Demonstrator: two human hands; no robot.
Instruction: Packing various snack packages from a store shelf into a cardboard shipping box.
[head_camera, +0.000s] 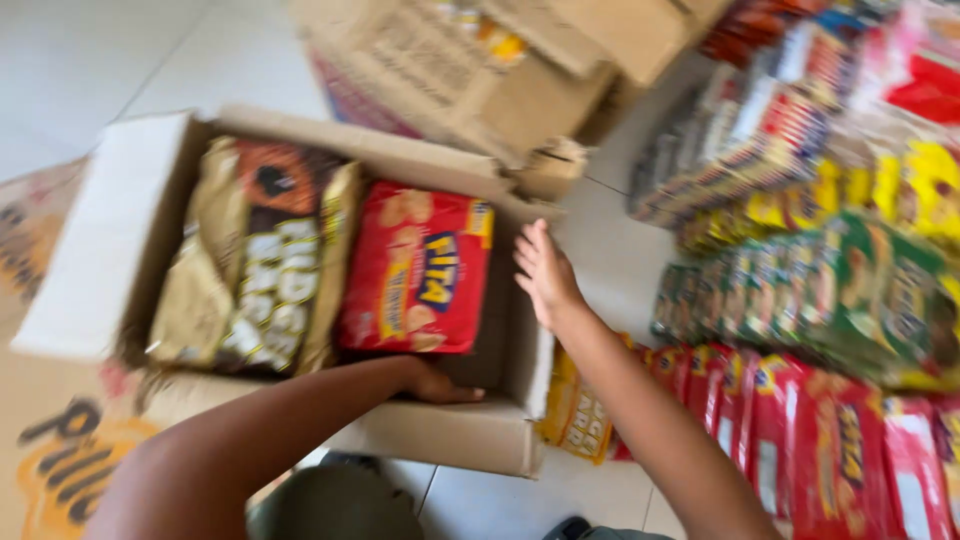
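I am looking down into an open cardboard box (100, 230) on the tiled floor (600, 260), and the packing of it looks to be about midway. Two packs are lying inside, side by side and touching: a gold-and-brown snack pack (255, 260) on the left, a red cracker pack (418, 270) to its right. Right of the red pack a strip of the box's bottom is showing bare.

My left hand (435, 385) is reaching in over the near wall, resting low in the box just under the red pack's near edge. Its fingers are hidden from me, so I cannot tell whether that grip is closed on anything. My right hand (545, 275) is hovering at the box's right wall with the fingers spread flat and together — nothing in it.

To my right, rows of more packs are lining the floor: red ones (800, 440) nearest me, green ones (860, 290) behind them, yellow ones (900, 190) further back. A second brown carton (480, 70) is standing behind the box.

I judge the step in hand to be seating the red pack snugly. The next move is calling for the free right hand to swing out to the red row — the picture is blurred, so exact edges are uncertain.
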